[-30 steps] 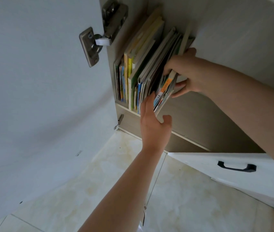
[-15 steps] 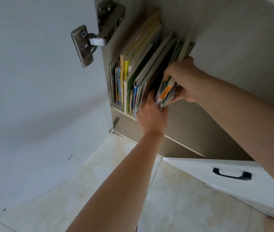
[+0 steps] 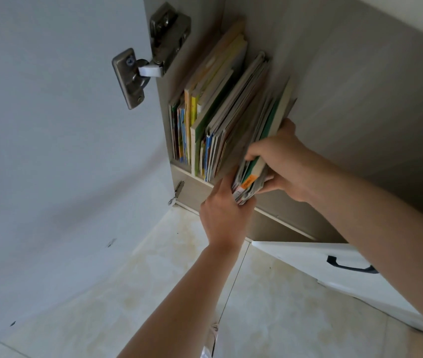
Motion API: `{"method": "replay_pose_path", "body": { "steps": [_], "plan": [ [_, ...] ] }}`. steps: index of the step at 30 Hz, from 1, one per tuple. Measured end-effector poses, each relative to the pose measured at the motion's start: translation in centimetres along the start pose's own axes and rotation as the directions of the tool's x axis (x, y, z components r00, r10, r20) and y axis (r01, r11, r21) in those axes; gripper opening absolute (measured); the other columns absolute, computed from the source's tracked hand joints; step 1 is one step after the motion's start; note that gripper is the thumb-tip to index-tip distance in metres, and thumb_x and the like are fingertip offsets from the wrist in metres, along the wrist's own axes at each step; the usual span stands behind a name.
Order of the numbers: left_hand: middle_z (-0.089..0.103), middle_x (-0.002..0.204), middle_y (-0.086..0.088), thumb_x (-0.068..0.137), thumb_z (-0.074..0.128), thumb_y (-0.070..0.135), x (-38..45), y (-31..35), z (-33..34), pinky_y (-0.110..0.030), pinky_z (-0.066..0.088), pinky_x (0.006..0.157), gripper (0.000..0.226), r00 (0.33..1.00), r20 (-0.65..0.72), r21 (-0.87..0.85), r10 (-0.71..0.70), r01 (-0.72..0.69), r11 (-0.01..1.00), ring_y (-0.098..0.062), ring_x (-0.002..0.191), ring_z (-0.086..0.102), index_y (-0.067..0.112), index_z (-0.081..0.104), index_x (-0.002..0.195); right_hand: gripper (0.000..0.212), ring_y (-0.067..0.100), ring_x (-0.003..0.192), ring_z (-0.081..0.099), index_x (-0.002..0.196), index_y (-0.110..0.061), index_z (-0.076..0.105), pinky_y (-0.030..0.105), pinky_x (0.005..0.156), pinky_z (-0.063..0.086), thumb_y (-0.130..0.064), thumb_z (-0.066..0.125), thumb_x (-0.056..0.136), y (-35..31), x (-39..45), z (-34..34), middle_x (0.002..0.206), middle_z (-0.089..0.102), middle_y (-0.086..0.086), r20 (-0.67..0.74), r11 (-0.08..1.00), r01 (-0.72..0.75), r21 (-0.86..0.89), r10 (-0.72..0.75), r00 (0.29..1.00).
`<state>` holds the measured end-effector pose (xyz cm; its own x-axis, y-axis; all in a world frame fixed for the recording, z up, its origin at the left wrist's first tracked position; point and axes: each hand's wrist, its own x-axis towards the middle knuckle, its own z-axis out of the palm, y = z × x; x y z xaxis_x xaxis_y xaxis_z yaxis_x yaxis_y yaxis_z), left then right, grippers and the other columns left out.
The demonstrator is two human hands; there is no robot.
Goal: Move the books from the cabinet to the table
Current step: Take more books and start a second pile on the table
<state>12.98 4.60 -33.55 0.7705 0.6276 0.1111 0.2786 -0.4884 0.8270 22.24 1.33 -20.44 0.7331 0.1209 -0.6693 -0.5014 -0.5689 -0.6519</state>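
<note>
While the cabinet (image 3: 334, 73) door (image 3: 50, 151) stands open, a bundle of books (image 3: 262, 140) is being drawn off the shelf (other books (image 3: 205, 120) are left upright beside it). It is gripped by the right hand (image 3: 280, 164) and by the left hand (image 3: 225, 215) beneath. Next, it must be lifted clear and carried to the bench, unseen.

home | cabinet (image 3: 360, 73) of books (image 3: 213, 107) (colourful spines) | tile floor (image 3: 282, 306)

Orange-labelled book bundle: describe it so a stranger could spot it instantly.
Find the open cabinet and its row of upright books. At the row's right end, both hands clasp a thin bundle; it alone tilts off the shelf edge and shows an orange label.
</note>
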Motion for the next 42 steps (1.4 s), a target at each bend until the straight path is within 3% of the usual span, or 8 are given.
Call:
{"method": "replay_pose_path", "body": {
  "steps": [6,10,17,24,29,32,38,42],
  "plan": [
    [0.067,0.100,0.007,0.075,0.076,0.014,0.5,0.5,1.2,-0.025,0.057,0.068,0.044,0.992,0.028,-0.335,-0.120,0.122,0.934,-0.010,0.089,0.064,0.025,0.053,0.111,0.068,0.022,0.085,0.067,0.126,-0.042,0.022,0.034,0.060,0.058,-0.034,0.072,0.080,1.2,-0.3,-0.4,0.100,0.060,-0.005,0.059,0.995,0.070,0.066,-0.074,0.996],
    [0.062,0.088,0.019,0.076,0.077,0.014,0.9,-0.5,1.3,-0.020,0.055,0.063,0.036,0.991,-0.012,-0.362,-0.132,0.119,0.924,0.005,0.077,0.061,0.022,0.057,0.105,0.065,0.027,0.091,0.070,0.134,-0.045,0.019,0.052,0.089,0.046,-0.056,0.058,0.083,2.6,0.1,-1.3,0.106,0.059,-0.010,0.064,0.984,0.092,0.153,-0.102,0.993],
    [0.061,0.100,0.029,0.075,0.079,0.011,1.0,-3.0,-1.2,-0.009,0.052,0.074,0.042,0.989,0.146,-0.412,-0.026,0.084,0.907,0.017,0.092,0.061,0.017,0.061,0.112,0.078,0.022,0.100,0.065,0.145,-0.031,0.018,0.041,0.087,0.054,0.003,0.059,0.089,7.2,4.7,-5.3,0.115,0.063,0.008,-0.004,0.985,0.171,0.005,-0.171,0.985],
    [0.069,0.102,0.028,0.075,0.080,0.008,0.6,-5.1,-4.0,-0.025,0.057,0.084,0.050,0.948,0.317,-0.446,0.027,0.124,0.886,-0.004,0.102,0.067,0.034,0.063,0.113,0.081,0.009,0.110,0.055,0.137,-0.006,0.041,0.006,0.088,0.045,0.015,0.076,0.066,8.6,6.9,-7.5,0.125,0.057,0.006,0.155,0.863,0.432,-0.261,-0.404,0.901],
    [0.067,0.115,0.002,0.071,0.078,0.034,0.8,-6.0,-4.2,-0.047,0.055,0.090,0.051,0.945,0.325,-0.412,0.044,0.100,0.906,-0.017,0.109,0.063,0.036,0.060,0.119,0.057,0.019,0.107,0.062,0.112,-0.016,0.061,0.037,0.101,0.048,0.008,0.082,0.064,11.2,6.8,-8.1,0.112,0.066,0.015,0.137,0.845,0.488,-0.218,-0.469,0.872],
    [0.063,0.111,-0.002,0.071,0.077,0.040,0.8,-5.9,-4.3,-0.046,0.057,0.083,0.046,0.941,0.332,-0.369,0.060,0.071,0.927,-0.021,0.106,0.062,0.045,0.057,0.112,0.049,0.025,0.105,0.065,0.098,-0.035,0.067,0.040,0.096,0.050,-0.011,0.086,0.060,12.4,6.4,-8.0,0.102,0.069,0.004,0.098,0.835,0.515,-0.194,-0.506,0.857],
    [0.071,0.101,0.005,0.064,0.087,0.020,1.6,-6.6,-4.8,-0.020,0.056,0.079,0.056,0.922,0.375,-0.296,-0.100,0.221,0.929,-0.003,0.093,0.067,0.008,0.066,0.115,0.044,0.015,0.104,0.063,0.112,-0.006,0.063,0.028,0.099,0.048,-0.001,0.079,0.072,14.4,6.1,-7.3,0.113,0.067,0.005,0.053,0.870,0.430,-0.243,-0.430,0.901],
    [0.075,0.099,0.005,0.058,0.084,0.021,1.1,-6.3,-6.0,-0.029,0.059,0.078,0.050,0.863,0.479,-0.237,-0.164,0.307,0.922,-0.006,0.090,0.071,0.014,0.073,0.106,0.045,0.008,0.102,0.055,0.113,-0.023,0.051,0.007,0.074,0.051,0.000,0.071,0.080,13.6,3.5,-7.3,0.110,0.058,-0.010,0.191,0.899,0.361,-0.249,-0.320,0.928]
  ]
}}
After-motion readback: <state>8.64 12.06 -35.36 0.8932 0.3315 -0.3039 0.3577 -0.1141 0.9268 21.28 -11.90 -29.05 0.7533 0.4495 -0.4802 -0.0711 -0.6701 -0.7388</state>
